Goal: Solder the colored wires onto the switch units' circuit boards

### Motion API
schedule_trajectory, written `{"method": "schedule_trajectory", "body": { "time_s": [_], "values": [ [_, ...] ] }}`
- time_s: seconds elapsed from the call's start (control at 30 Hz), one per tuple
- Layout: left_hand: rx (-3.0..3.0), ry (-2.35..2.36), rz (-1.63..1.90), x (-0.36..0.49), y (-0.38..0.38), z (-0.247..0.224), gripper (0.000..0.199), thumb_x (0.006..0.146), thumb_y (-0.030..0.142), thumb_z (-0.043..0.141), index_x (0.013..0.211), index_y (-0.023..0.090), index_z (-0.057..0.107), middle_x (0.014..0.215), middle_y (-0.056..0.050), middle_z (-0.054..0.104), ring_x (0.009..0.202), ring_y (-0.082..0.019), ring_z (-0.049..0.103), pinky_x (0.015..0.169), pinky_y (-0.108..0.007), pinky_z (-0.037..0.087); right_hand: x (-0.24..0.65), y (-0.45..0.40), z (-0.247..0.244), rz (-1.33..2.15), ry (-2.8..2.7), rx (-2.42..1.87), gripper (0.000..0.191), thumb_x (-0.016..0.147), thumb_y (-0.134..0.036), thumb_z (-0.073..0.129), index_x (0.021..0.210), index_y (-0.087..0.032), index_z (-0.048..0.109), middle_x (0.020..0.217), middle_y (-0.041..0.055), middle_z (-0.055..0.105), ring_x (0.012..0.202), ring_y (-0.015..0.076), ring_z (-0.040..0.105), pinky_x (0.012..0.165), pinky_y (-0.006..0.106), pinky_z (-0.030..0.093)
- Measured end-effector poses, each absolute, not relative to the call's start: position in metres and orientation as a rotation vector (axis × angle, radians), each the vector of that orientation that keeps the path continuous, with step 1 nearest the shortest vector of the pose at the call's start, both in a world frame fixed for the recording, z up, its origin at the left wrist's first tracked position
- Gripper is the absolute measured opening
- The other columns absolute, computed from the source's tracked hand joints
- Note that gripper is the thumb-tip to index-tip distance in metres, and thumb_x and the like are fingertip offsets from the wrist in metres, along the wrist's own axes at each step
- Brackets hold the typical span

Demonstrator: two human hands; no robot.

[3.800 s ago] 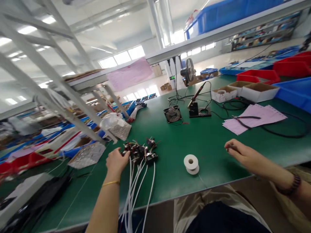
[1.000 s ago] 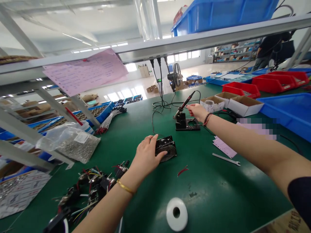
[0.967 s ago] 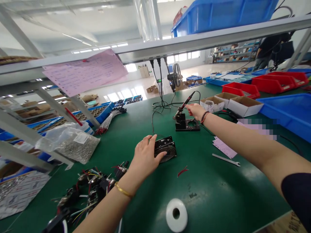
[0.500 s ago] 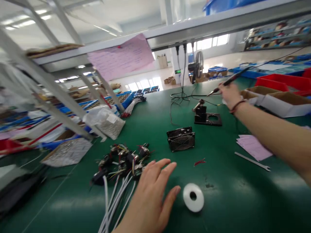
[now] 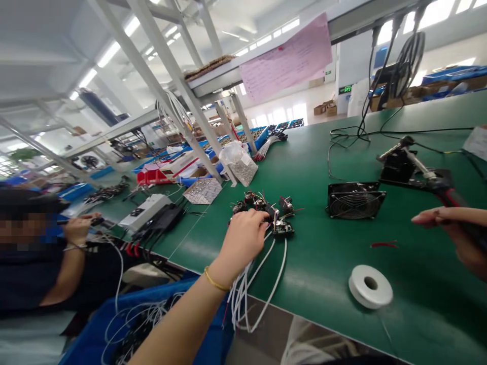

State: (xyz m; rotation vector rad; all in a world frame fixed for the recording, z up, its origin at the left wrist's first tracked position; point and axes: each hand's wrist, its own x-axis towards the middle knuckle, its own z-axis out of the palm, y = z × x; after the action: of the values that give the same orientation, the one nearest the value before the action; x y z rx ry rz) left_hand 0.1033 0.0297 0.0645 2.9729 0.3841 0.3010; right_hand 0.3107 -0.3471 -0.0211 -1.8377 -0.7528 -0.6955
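My left hand (image 5: pixel 246 234) reaches into a pile of small black wired parts (image 5: pixel 283 207) with white cables. Its fingers are closed at the pile's near side, apparently on one of the parts, though the fingertips are partly hidden. A wired part (image 5: pixel 282 229) lies right beside the thumb. At the right edge, my right hand (image 5: pixel 458 230) is wrapped round a soldering iron (image 5: pixel 449 192), whose metal tip points up and left over the black iron stand (image 5: pixel 397 165). A white solder reel (image 5: pixel 371 287) sits nearer the front edge.
A small black fan (image 5: pixel 356 201) stands mid-table, with short red wires (image 5: pixel 384 244) in front. Black cables (image 5: pixel 357 133) run behind. On the left a co-worker's hand (image 5: pixel 78 229) holds a tool. A blue bin (image 5: pixel 216 324) with cables is below the table edge.
The view has turned left. My left hand has moved onto the pile of wired parts. My right hand has brought the soldering iron back nearer, beside the stand.
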Motion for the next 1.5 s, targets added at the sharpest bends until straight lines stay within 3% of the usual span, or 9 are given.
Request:
{"method": "schedule_trajectory", "body": {
  "time_s": [0.13,0.27,0.47,0.67,0.9,1.07,1.27,1.4,1.5],
  "values": [
    [2.988,0.470,0.282,0.111,0.055,0.065,0.028,0.109,0.016,0.055,0.116,0.023,0.081,0.115,-0.012,0.082,0.112,-0.031,0.077,0.108,-0.049,0.059,0.301,-0.340,-0.016,-0.620,-0.679,-1.805,0.040,0.092,-0.085,0.074,0.095,-0.045,0.071,0.074,0.0103,0.082,0.065,0.0354,0.083,0.060,0.052,0.066],
    [2.991,0.411,0.160,0.113,0.047,0.051,0.014,0.106,0.028,0.069,0.113,0.024,0.080,0.120,-0.011,0.082,0.116,-0.031,0.077,0.110,-0.047,0.060,0.299,-0.339,-0.010,-0.599,-0.661,-1.720,0.038,0.092,-0.080,0.079,0.095,-0.044,0.071,0.073,0.0100,0.081,0.065,0.0346,0.083,0.058,0.049,0.068],
    [2.989,0.409,0.045,0.117,0.025,0.023,0.028,0.098,0.028,0.080,0.121,0.017,0.070,0.129,-0.020,0.077,0.121,-0.040,0.076,0.107,-0.053,0.060,0.301,-0.342,-0.017,-0.552,-0.770,-1.638,0.032,0.099,-0.069,0.081,0.102,-0.038,0.073,0.077,0.0095,0.084,0.066,0.0314,0.085,0.062,0.046,0.069],
    [2.921,0.378,0.082,0.118,0.019,0.025,0.027,0.091,0.018,0.079,0.111,0.022,0.061,0.113,-0.013,0.078,0.111,-0.038,0.076,0.102,-0.054,0.060,0.299,-0.342,-0.022,-0.510,-0.865,-1.586,0.024,0.107,-0.056,0.077,0.111,-0.033,0.070,0.085,0.0058,0.087,0.073,0.0257,0.087,0.071,0.039,0.071],
    [2.547,0.054,0.357,0.088,-0.034,0.047,0.029,0.101,0.036,0.069,0.125,0.027,0.058,0.125,-0.009,0.074,0.121,-0.032,0.074,0.106,-0.050,0.060,0.289,-0.339,-0.015,-0.453,-1.007,-1.555,0.012,0.115,-0.040,0.066,0.124,-0.032,0.064,0.096,0.0021,0.088,0.085,0.0231,0.089,0.079,0.039,0.072],
    [2.430,-0.106,0.469,0.090,-0.098,0.015,0.029,0.100,0.023,0.068,0.127,0.027,0.056,0.126,-0.011,0.073,0.123,-0.031,0.073,0.106,-0.049,0.060,0.284,-0.337,-0.015,-0.309,-1.175,-1.518,0.024,0.114,-0.042,0.069,0.133,-0.031,0.059,0.116,0.0077,0.087,0.100,0.0221,0.088,0.087,0.037,0.072],
    [2.512,-0.132,0.500,0.099,-0.108,-0.013,0.031,0.104,0.022,0.066,0.133,0.027,0.055,0.134,-0.013,0.073,0.129,-0.034,0.071,0.110,-0.054,0.059,0.279,-0.331,-0.026,-0.035,-1.399,-1.519,0.063,0.099,-0.051,0.088,0.148,-0.028,0.054,0.144,0.0146,0.079,0.134,0.0282,0.079,0.113,0.043,0.065],
    [2.684,-0.135,0.704,0.076,-0.111,0.000,0.046,0.104,0.029,0.071,0.146,0.024,0.051,0.157,-0.021,0.062,0.151,-0.042,0.059,0.121,-0.062,0.051,0.273,-0.326,-0.030,0.117,-1.490,-1.571,0.061,0.100,-0.044,0.086,0.149,-0.028,0.054,0.143,0.0126,0.079,0.126,0.0280,0.081,0.110,0.042,0.064],
    [2.663,-0.335,0.767,0.051,-0.129,0.007,0.046,0.100,0.015,0.068,0.144,0.026,0.057,0.145,-0.018,0.071,0.134,-0.035,0.071,0.113,-0.051,0.059,0.271,-0.324,-0.029,0.162,-1.506,-1.613,0.057,0.099,-0.040,0.084,0.147,-0.029,0.056,0.143,0.0108,0.078,0.123,0.0269,0.081,0.110,0.040,0.063]
  ]
}}
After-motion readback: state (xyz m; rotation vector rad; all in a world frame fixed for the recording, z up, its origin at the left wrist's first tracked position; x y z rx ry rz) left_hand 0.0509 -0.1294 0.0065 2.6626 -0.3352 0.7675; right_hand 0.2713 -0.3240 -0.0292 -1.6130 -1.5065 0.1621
